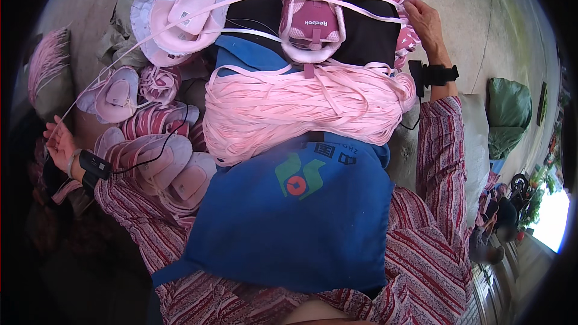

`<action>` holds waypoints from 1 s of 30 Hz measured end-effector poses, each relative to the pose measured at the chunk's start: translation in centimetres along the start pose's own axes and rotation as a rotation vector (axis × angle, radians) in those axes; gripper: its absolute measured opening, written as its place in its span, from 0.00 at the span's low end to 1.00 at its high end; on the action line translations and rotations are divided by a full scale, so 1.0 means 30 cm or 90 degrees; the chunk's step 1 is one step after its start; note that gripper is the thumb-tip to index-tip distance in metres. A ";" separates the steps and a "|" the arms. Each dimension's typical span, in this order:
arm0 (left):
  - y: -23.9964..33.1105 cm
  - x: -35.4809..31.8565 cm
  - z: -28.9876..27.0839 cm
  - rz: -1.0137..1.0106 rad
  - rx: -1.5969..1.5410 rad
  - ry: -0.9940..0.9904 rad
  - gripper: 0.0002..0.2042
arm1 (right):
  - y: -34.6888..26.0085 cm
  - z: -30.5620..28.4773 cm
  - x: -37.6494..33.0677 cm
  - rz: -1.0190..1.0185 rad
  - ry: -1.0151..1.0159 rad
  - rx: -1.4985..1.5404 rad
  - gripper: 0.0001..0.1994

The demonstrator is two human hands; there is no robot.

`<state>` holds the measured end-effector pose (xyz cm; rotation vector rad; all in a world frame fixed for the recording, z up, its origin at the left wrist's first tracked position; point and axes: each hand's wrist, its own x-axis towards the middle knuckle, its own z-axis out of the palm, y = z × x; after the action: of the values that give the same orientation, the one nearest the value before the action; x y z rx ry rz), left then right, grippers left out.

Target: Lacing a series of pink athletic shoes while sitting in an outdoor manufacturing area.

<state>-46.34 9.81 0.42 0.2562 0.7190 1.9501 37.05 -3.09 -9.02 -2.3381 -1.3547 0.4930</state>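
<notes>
A pink and maroon sneaker point(312, 23) rests in front of me, its heel toward my body. Pale pink shoelace point(201, 12) runs from its eyelets out to both sides. Far to the left, my left hand point(62, 146) is closed on one stretched end, with the fingers loosely curled. On the other side, my right hand point(426, 24) pinches the lace beside the sneaker, its fingertips partly hidden. A thick bundle of pink laces point(307, 108) lies across my lap, on a blue apron point(289, 222).
Pink shoe uppers point(195, 6) and several more pink shoes point(162, 156) are heaped at my left. Beyond them stands a sack with pink laces point(51, 63) hanging over it. A green sack point(509, 111) sits on the concrete floor point(469, 12) at the right.
</notes>
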 end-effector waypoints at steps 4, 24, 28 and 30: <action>-0.070 -0.052 0.136 -0.125 -0.065 -0.197 0.08 | -0.184 -0.084 -0.070 -0.033 0.007 0.285 0.10; -1.204 -0.848 0.504 -0.098 0.994 -0.734 0.13 | -0.423 -0.077 -0.238 -0.469 -0.154 0.004 0.05; -1.263 -0.838 0.509 -0.010 1.052 -0.766 0.13 | -0.349 -0.106 -0.278 -0.391 -0.210 -0.090 0.05; -1.276 -0.835 0.535 0.192 1.064 -0.839 0.12 | -0.344 -0.106 -0.295 -0.376 -0.195 -0.089 0.05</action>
<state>1.61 6.38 -5.96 2.3815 1.1302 0.5103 26.82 -6.66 -0.22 -1.8664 -2.1774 0.5941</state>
